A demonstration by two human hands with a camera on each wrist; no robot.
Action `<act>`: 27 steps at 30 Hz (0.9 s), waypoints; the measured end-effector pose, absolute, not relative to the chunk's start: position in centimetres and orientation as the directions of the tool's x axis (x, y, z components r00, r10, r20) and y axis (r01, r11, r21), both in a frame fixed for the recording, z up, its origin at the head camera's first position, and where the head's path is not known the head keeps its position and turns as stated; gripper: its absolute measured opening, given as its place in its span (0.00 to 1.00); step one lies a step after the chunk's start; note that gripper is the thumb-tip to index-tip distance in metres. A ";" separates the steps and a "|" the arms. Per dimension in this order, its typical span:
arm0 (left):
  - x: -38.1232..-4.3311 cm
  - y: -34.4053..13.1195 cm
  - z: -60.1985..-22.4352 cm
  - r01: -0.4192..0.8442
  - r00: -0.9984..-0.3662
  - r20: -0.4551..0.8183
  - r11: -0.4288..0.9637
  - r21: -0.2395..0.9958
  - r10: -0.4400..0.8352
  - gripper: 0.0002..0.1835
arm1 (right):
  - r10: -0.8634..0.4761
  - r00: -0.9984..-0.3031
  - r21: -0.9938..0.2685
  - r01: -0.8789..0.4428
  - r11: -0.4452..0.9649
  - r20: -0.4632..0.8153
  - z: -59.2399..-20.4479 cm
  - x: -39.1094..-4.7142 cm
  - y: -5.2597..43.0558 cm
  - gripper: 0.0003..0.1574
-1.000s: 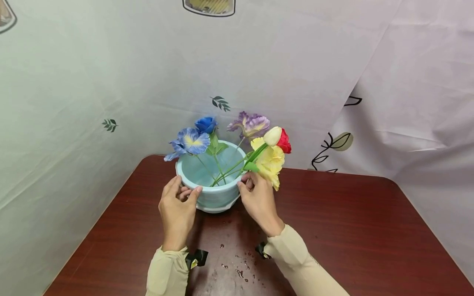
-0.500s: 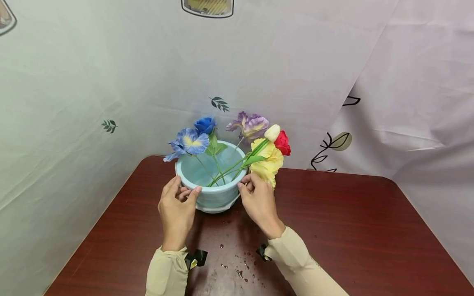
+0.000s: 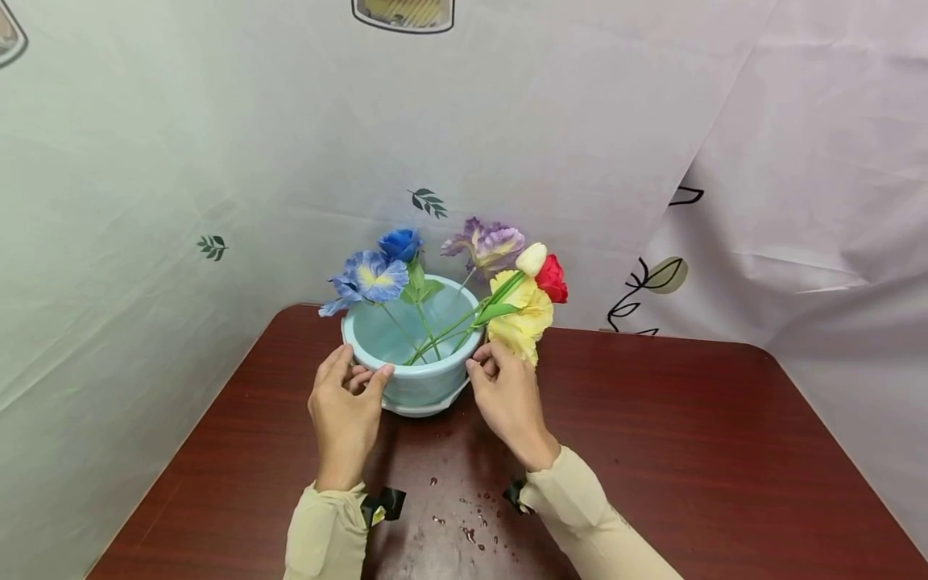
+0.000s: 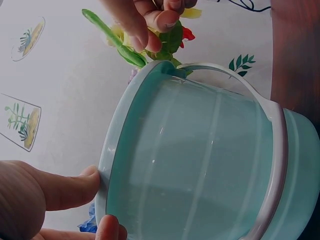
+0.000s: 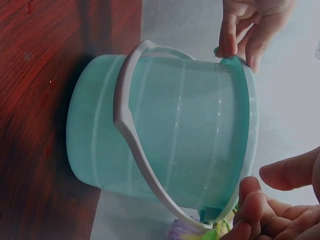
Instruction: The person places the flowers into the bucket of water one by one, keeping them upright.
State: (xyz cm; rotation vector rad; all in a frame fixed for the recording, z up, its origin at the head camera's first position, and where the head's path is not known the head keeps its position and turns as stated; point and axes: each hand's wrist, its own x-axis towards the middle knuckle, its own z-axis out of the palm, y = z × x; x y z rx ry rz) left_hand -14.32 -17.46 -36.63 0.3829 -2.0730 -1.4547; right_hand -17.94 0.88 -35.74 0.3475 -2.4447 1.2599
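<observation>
A pale blue-green bucket (image 3: 424, 387) stands on the table, its handle (image 5: 120, 107) hanging down the near side. My left hand (image 3: 346, 415) grips the bucket's rim at the near left, with its thumb (image 4: 72, 187) on the edge. At the right side of the rim is my right hand (image 3: 507, 399), fingers loosely curled; in the right wrist view a gap shows between its thumb (image 5: 290, 172) and fingers. I see nothing held there. Just above it, a yellow flower (image 3: 524, 322), a white tulip (image 3: 532, 259) and a red flower (image 3: 553, 279) lean out over the rim.
In the bucket's left side stand a blue rose (image 3: 400, 244) and a light blue flower (image 3: 373, 278); a purple flower (image 3: 487, 244) leans at the back. Water drops (image 3: 471, 533) dot the dark red table (image 3: 689, 443). A pale printed curtain (image 3: 551, 121) hangs behind.
The white tulip has dropped a little, and its leaf shows lower beside the yellow flower. The red flower is more exposed. Both hands have stayed nearly in place.
</observation>
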 end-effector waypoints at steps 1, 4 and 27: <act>-14.3 -17.5 -36.6 0.088 -0.795 0.288 0.368 0.926 -0.534 0.33 | -0.048 -0.904 -0.729 -0.372 0.574 0.424 -35.7 -17.9 0.9 0.03; -14.3 -17.4 -36.6 0.089 -0.795 0.289 0.368 0.925 -0.534 0.33 | -0.042 -0.909 -0.729 -0.359 0.583 0.414 -35.7 -17.7 1.0 0.03; -14.1 -17.4 -36.5 0.073 -0.801 0.300 0.413 0.908 -0.518 0.33 | -0.032 -0.898 -0.704 -0.366 0.609 0.439 -35.1 -16.0 2.1 0.07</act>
